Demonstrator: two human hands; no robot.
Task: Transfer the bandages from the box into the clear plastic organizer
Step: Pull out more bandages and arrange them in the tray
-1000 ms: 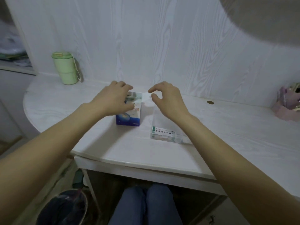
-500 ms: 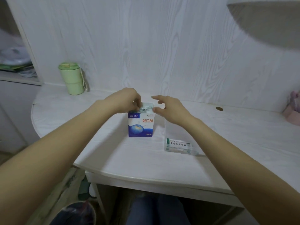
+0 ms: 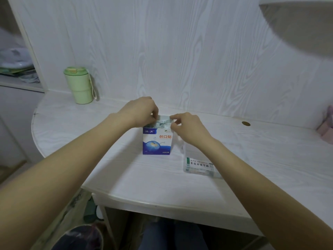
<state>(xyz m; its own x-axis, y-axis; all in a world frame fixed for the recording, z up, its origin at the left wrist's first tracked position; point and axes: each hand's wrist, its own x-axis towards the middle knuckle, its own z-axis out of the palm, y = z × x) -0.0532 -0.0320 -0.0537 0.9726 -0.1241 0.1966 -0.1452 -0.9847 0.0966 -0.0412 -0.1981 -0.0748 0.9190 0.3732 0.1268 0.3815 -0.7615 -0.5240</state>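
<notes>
A blue and white bandage box (image 3: 157,141) stands upright on the white table (image 3: 252,159), its top open with bandages (image 3: 163,122) showing inside. My left hand (image 3: 140,110) grips the box's top left edge with curled fingers. My right hand (image 3: 187,127) pinches the top right edge of the box, at the opening. To the right of the box lies the clear plastic organizer (image 3: 200,165) with a green and white label, partly hidden under my right forearm.
A pale green cup with a lid and strap (image 3: 79,85) stands at the back left by the wall. Something pink (image 3: 326,129) sits at the far right edge. The table's rounded front edge is close, with a dark bin (image 3: 79,237) below.
Both hands have closed onto the top of the box; the right hand moved from hovering beside it to pinching its right edge. The camera view shifted, so the box appears lower and more central.
</notes>
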